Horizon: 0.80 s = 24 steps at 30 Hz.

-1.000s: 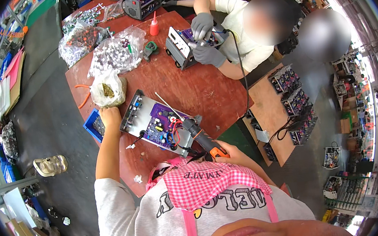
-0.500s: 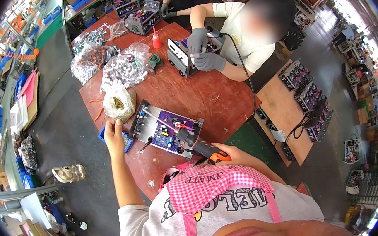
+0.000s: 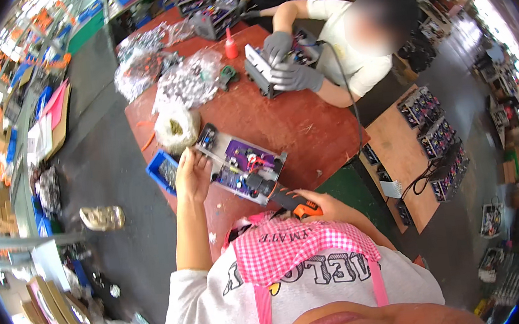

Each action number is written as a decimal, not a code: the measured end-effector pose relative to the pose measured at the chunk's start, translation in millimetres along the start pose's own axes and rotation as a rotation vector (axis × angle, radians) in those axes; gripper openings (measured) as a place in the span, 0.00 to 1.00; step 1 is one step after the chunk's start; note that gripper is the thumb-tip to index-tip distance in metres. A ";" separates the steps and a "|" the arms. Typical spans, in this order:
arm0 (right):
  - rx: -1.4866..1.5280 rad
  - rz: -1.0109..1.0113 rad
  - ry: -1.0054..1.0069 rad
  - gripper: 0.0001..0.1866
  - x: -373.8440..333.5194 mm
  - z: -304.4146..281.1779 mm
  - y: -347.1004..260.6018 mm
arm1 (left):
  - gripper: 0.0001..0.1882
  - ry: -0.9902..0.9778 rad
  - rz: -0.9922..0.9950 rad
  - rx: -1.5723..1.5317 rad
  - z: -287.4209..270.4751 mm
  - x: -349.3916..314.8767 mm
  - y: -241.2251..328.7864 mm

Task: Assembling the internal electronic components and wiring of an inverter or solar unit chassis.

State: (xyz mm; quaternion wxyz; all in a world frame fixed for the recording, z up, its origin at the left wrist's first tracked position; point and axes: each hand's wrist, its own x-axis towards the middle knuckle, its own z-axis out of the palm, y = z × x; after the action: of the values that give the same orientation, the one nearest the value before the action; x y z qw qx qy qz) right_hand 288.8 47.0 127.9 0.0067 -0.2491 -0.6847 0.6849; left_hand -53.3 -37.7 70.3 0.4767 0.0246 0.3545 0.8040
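An open metal chassis with a purple circuit board (image 3: 243, 157) lies on the red table, tilted across my front. My left hand (image 3: 193, 174) is at its left end, beside the end panel. The fingers and thumb are pinched together, and what they hold, if anything, is too small to make out. In my right hand (image 3: 323, 203) is an orange and black power screwdriver (image 3: 288, 199). Its black front end reaches over the chassis's near right part. Left of my left hand stands a blue bin (image 3: 160, 176) of small metal parts. An open plastic bag of small fasteners (image 3: 175, 132) sits just beyond it.
Several plastic bags of parts (image 3: 189, 78), a red squeeze bottle (image 3: 231, 47) and a green object (image 3: 227, 76) lie farther back. Across the table (image 3: 307, 135), a gloved co-worker (image 3: 291, 65) handles another chassis. A wooden board (image 3: 396, 155) with more assemblies stands at the right.
My left hand has moved from beside the bag and blue bin to the chassis's left end. The right hand keeps the screwdriver over the chassis. The whole view has shifted slightly.
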 end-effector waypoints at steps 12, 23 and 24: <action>0.031 0.112 0.023 0.39 -0.3 2.0 5.4 | 0.10 -0.106 -0.063 -0.129 4.8 0.7 -1.0; 0.043 0.151 0.001 0.39 2.0 1.4 -10.6 | 0.10 -0.141 -0.035 -0.107 -0.5 1.9 4.7; 0.051 0.141 -0.005 0.39 1.9 1.4 -10.7 | 0.10 -0.137 -0.028 -0.085 0.2 1.0 5.7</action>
State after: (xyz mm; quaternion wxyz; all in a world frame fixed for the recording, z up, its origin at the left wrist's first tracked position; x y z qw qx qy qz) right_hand 283.0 47.1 137.3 -0.0370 -0.2950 -0.6477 0.7015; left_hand -58.0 -38.5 73.6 0.5116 0.0544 0.2870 0.8081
